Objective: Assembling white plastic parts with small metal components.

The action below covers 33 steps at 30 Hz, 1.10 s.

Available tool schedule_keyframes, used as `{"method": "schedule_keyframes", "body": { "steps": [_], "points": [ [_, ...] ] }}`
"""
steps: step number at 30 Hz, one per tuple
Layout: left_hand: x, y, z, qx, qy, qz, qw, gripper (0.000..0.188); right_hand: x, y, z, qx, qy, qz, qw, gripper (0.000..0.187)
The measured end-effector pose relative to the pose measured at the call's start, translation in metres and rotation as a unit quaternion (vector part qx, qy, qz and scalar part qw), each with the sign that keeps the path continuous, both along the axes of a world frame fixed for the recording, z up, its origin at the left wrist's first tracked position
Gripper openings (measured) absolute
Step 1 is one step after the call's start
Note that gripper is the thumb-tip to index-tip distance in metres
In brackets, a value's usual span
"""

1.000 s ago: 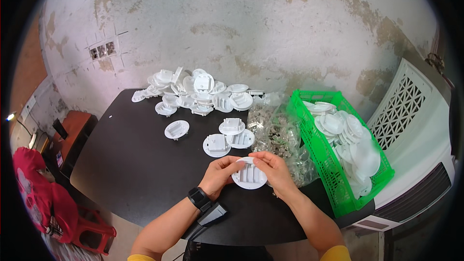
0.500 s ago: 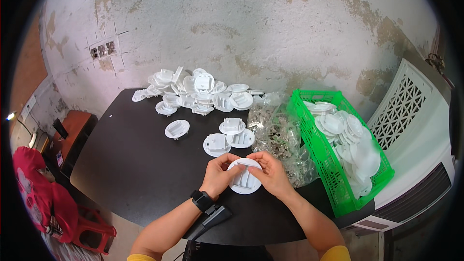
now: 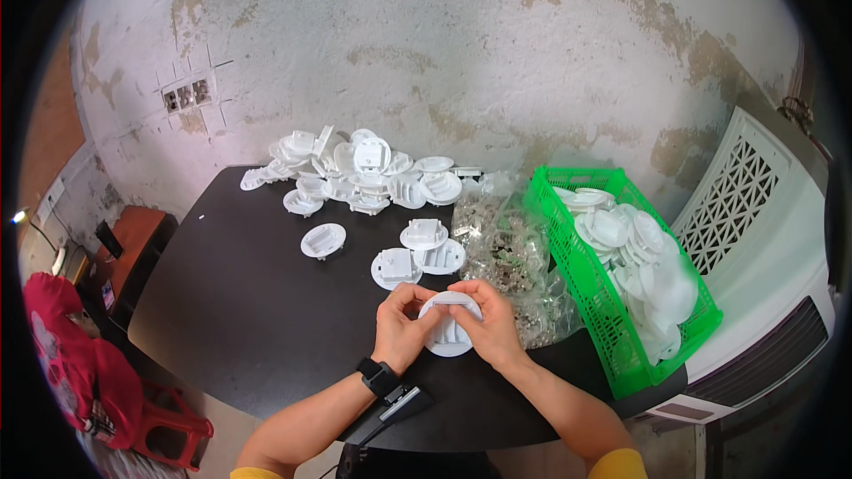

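Observation:
Between my two hands, just above the near part of the dark table, is a round white plastic housing (image 3: 451,343) with ribbed slots facing up. My left hand (image 3: 404,324) grips its left side, the thumb pressing in at the upper slot. On the other side my right hand (image 3: 493,322) holds the rim, its thumb meeting the left one over the slot. Whether a small part sits under the thumbs is hidden. Just beyond my hands lie three similar pieces, among them a white housing with a square block (image 3: 397,267) and a ribbed one (image 3: 441,257).
A heap of white housings (image 3: 368,173) lies at the table's far edge, with a single housing (image 3: 323,240) nearer. Clear plastic bags of small metal parts (image 3: 501,239) rest beside a green crate (image 3: 590,302) of white discs. A white air cooler (image 3: 754,302) stands at right.
Both thumbs have pushed further inward and now lie closer together over the housing's upper slot. My left wrist has shifted slightly right and turned. The other pieces stay where they were.

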<state>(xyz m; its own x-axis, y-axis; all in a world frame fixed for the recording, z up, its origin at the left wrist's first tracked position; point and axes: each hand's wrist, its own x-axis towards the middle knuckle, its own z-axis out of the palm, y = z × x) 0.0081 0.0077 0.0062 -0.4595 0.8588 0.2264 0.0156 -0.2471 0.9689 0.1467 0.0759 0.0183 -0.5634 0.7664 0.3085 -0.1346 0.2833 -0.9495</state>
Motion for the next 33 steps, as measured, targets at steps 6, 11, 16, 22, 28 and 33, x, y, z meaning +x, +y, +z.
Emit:
{"method": "schedule_keyframes", "body": {
  "steps": [6, 11, 16, 22, 28, 33],
  "points": [
    [-0.01, 0.001, 0.005, -0.022, 0.027, -0.036, 0.999, 0.013, 0.007, 0.009, 0.005, -0.02, -0.01, 0.068, 0.997, 0.019],
    [-0.013, -0.005, 0.016, -0.057, 0.025, -0.063, 0.996, 0.015, 0.011, 0.007, 0.011, -0.008, -0.028, 0.071, 0.997, 0.017],
    [-0.017, -0.003, 0.017, -0.051, 0.049, -0.088, 0.994, 0.017, 0.015, 0.011, 0.011, 0.0, -0.062, 0.096, 0.993, 0.015],
    [-0.026, 0.001, 0.008, -0.024, 0.063, -0.147, 0.987, 0.014, 0.018, 0.015, 0.009, -0.195, -0.028, 0.167, 0.966, 0.018],
    [-0.028, 0.0, 0.014, -0.077, 0.005, -0.174, 0.982, 0.014, 0.018, 0.014, 0.018, -0.234, -0.013, 0.143, 0.962, 0.022],
    [-0.03, 0.002, 0.011, -0.092, -0.088, -0.124, 0.984, 0.011, 0.042, 0.056, 0.019, 0.004, -0.016, -0.063, 0.998, 0.022]
  ]
}}
